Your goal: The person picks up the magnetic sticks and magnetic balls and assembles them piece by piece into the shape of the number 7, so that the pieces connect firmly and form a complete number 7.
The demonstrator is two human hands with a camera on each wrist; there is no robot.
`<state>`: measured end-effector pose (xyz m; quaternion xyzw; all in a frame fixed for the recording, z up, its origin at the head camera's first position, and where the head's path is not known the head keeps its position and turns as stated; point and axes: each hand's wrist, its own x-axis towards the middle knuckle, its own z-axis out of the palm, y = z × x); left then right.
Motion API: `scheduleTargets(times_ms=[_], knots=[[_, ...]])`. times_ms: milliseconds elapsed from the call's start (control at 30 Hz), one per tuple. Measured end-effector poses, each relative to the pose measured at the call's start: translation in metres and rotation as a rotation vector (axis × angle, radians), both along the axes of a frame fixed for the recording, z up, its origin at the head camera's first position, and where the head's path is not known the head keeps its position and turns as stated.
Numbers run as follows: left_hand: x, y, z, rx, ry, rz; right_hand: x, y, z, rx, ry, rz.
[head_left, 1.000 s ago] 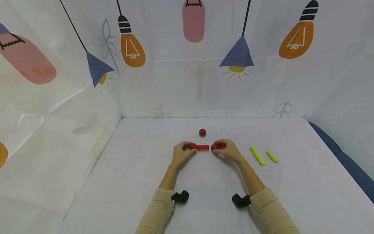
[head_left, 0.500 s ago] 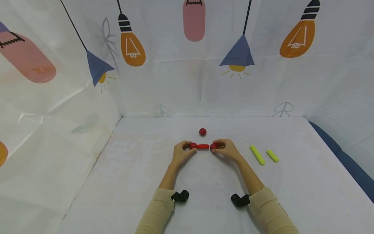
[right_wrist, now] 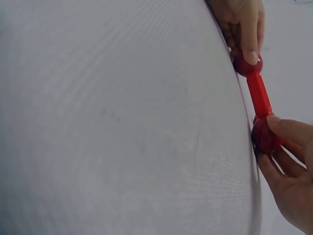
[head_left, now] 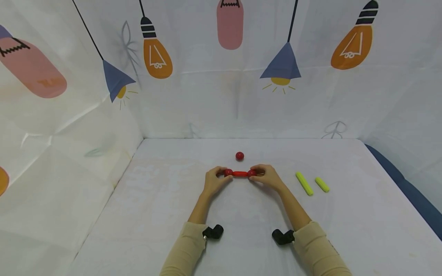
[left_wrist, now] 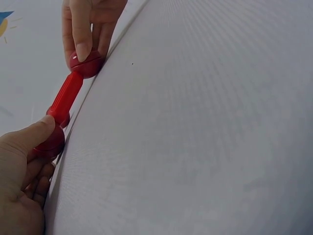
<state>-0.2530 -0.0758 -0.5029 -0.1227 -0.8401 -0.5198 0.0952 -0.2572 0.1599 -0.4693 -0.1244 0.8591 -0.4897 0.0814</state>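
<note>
A red ribbed rod (head_left: 240,174) lies level between two dark red balls, one at each end. My left hand (head_left: 215,181) pinches the left ball (head_left: 228,172) between thumb and fingers. On the other side my right hand (head_left: 268,176) pinches the right ball (head_left: 252,173), which meets the rod's right end. The left wrist view shows the rod (left_wrist: 67,97) joined up against both balls, close over the white surface. In the right wrist view the nearer ball (right_wrist: 264,134) sits between the right thumb and fingers.
A third red ball (head_left: 239,156) sits behind the rod. Two yellow-green rods, a longer one (head_left: 304,183) and a shorter one (head_left: 322,184), lie to the right on the white table (head_left: 145,214). A printed white sheet (head_left: 207,103) hangs behind.
My right hand has moved slightly left with its ball, closing the gap to the rod's right end. The left hand, the rod and the other things have stayed in place.
</note>
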Motion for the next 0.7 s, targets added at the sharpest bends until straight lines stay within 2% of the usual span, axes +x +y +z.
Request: scheduleTargets(times_ms=[400, 700], knots=[[-0.0008, -0.0003, 0.0011, -0.026, -0.036, -0.010, 0.0025, 0.0001, 0.0001, -0.003, -0.003, 0.010], [-0.0021, -0.0010, 0.0054, -0.042, -0.017, -0.049, 0.0019, 0.0014, -0.0007, 0.013, 0.033, 0.015]])
